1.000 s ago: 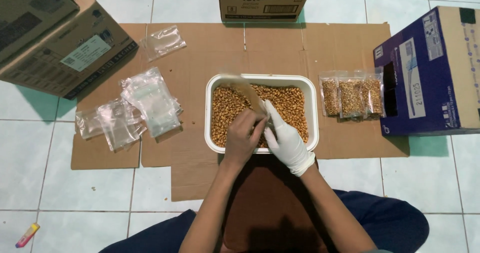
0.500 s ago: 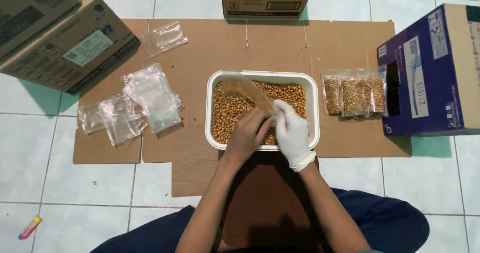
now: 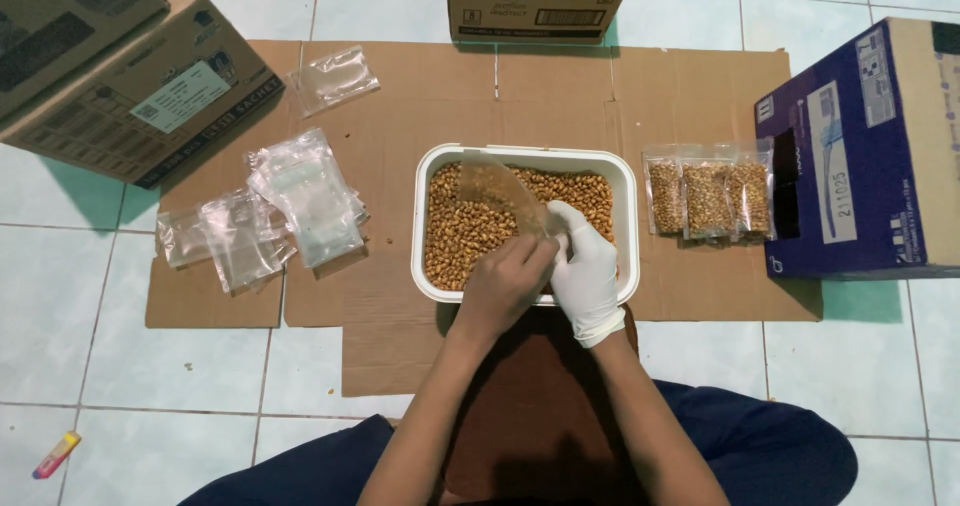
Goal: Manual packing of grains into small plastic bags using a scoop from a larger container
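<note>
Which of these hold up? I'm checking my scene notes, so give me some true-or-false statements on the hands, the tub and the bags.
1. The right hand wears a white glove. True.
2. The white tub holds brown nuts. True.
3. The left hand is gloved too. False: it is bare.
4. The filled bags lie left of the tub. False: they lie to its right, by the blue box.
5. Both hands hold a clear bag over the tub. True.
6. The empty bags lie inside the tub. False: they lie on the cardboard.

Both hands [image 3: 545, 281] hold a clear pouch [image 3: 500, 194] over the peanut tub [image 3: 428, 166].
</note>
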